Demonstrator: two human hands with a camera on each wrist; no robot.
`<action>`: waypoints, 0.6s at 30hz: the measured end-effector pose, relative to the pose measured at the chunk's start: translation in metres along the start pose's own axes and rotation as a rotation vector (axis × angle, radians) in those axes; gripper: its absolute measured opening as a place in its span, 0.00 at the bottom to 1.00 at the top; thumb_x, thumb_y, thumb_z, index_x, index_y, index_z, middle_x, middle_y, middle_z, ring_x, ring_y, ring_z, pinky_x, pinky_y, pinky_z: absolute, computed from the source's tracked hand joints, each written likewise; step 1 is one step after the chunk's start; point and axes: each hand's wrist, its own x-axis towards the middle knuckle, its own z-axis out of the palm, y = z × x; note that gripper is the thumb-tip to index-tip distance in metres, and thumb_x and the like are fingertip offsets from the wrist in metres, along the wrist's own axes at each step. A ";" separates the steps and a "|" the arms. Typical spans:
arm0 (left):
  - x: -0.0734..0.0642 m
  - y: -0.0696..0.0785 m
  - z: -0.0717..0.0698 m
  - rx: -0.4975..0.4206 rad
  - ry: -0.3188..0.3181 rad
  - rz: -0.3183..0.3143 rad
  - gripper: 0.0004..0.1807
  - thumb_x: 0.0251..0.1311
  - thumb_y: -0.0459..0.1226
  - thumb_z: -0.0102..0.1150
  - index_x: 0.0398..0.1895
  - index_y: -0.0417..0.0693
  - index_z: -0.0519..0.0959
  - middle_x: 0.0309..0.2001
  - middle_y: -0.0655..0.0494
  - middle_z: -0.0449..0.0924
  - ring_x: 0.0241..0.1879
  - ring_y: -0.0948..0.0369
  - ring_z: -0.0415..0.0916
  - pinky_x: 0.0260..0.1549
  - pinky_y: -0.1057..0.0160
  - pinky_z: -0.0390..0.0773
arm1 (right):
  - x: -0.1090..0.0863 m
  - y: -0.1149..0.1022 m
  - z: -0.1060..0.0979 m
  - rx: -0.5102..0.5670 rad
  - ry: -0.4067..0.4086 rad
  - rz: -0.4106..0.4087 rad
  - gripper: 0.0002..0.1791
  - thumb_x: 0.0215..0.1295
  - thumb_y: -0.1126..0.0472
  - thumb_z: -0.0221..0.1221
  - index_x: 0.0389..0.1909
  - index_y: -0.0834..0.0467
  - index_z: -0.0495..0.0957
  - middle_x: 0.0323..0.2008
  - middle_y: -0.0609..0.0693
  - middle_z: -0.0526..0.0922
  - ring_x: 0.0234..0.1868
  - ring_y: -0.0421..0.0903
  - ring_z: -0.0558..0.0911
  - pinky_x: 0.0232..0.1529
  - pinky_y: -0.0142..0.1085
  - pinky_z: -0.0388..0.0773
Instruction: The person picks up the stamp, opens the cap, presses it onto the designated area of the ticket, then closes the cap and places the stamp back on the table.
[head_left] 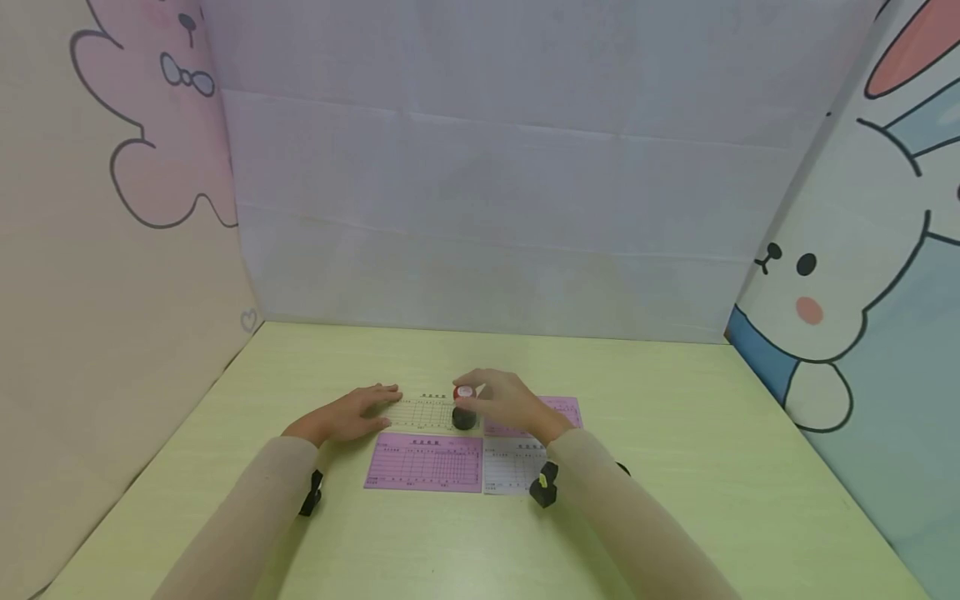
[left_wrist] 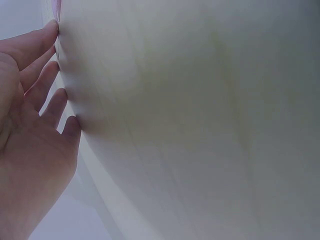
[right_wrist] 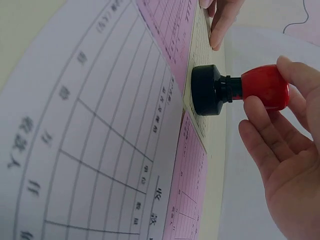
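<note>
On the far left, a pale wall [head_left: 105,275] is decorated with a pink cartoon figure [head_left: 161,146]. A light sleeve [head_left: 243,517] is worn over the left forearm, and a black device [head_left: 311,493] is seen beside the left wrist. The left hand [head_left: 345,418] is laid palm down, its grip left apart with nothing held; its fingertips are placed at the left end of a yellow slip [head_left: 416,412]. Nearer the person, a pink slip [head_left: 423,463] printed with a grid is laid flat on the pale surface [head_left: 420,550].

Near the right end of the yellow slip, a stamp [head_left: 463,418] is stood upright, its black base set against the paper. Its red handle [right_wrist: 267,87] is pinched by the right hand [head_left: 513,406], whose grip is clamped on it. Beside the pink slip, a white slip [head_left: 512,467] is partly covered by the right forearm and a second black device [head_left: 544,485]. Behind that, another pink slip [head_left: 566,408] is partly hidden by the right hand. At the far right, a large cartoon rabbit [head_left: 832,275] is printed on the wall.
</note>
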 end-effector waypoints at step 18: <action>0.000 0.002 0.002 -0.005 0.003 -0.020 0.29 0.73 0.35 0.54 0.73 0.33 0.63 0.75 0.36 0.56 0.75 0.35 0.44 0.71 0.36 0.46 | -0.004 0.007 0.005 0.151 0.023 0.062 0.26 0.69 0.44 0.61 0.63 0.51 0.78 0.55 0.43 0.80 0.46 0.43 0.80 0.52 0.47 0.78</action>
